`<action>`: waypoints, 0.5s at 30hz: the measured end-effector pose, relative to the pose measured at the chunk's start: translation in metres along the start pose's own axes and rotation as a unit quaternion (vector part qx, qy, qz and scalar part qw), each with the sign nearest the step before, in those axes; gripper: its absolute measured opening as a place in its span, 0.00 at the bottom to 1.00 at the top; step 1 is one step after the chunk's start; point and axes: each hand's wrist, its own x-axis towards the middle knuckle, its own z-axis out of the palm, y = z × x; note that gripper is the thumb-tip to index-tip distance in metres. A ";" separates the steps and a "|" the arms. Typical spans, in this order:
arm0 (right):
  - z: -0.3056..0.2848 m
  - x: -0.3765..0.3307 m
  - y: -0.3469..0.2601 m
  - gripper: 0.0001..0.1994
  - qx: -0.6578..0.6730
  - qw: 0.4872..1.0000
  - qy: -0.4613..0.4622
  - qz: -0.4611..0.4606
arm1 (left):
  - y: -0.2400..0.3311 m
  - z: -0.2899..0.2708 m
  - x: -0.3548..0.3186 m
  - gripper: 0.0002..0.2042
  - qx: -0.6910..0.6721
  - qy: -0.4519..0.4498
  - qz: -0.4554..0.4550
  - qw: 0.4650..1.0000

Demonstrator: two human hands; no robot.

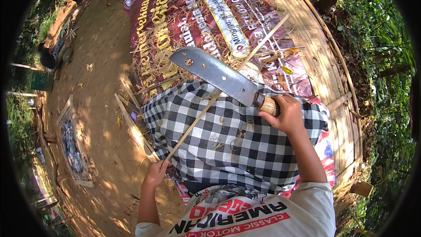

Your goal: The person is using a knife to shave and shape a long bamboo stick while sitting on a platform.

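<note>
My right hand (286, 113) is closed around the wooden handle of a machete (215, 71), whose broad, dark blade has a few holes and points to the upper left. My left hand (156, 173) pinches the near end of a long, thin bamboo strip (193, 125). The strip slants away to the upper right and passes beneath the blade; whether the two touch I cannot tell. Both lie above a black-and-white checked cloth (228, 138) spread over my lap. Curled shavings (175, 26) are scattered past my knees, with a few on the cloth.
A dark red printed banner (142, 39) covers part of a slatted bamboo platform (326, 66) ahead and to the right. Split bamboo pieces (133, 125) lie by my left knee. On the dirt ground (98, 118) at left is a framed pit of ash (70, 138). Foliage (386, 30) borders the right.
</note>
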 end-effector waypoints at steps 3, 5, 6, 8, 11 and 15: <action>-0.003 0.003 -0.002 0.26 0.027 0.997 0.021 0.067 | 0.013 -0.004 0.001 0.16 0.066 0.024 0.029 0.997; -0.006 0.006 -0.008 0.25 0.052 0.992 0.017 0.116 | 0.004 0.000 0.003 0.15 0.111 0.037 0.029 0.993; -0.006 0.006 -0.012 0.23 0.068 0.989 0.010 0.133 | 0.003 0.002 0.004 0.14 0.133 0.041 0.029 0.990; -0.005 0.009 -0.020 0.23 0.143 0.973 -0.006 0.180 | 0.005 0.003 0.006 0.12 0.123 0.042 0.043 0.991; 0.000 0.006 -0.024 0.22 0.196 0.957 -0.017 0.211 | 0.026 0.008 0.007 0.09 0.097 0.061 0.024 0.993; 0.008 0.003 -0.030 0.22 0.225 0.948 -0.018 0.225 | 0.042 0.023 0.010 0.10 0.125 0.162 0.109 0.973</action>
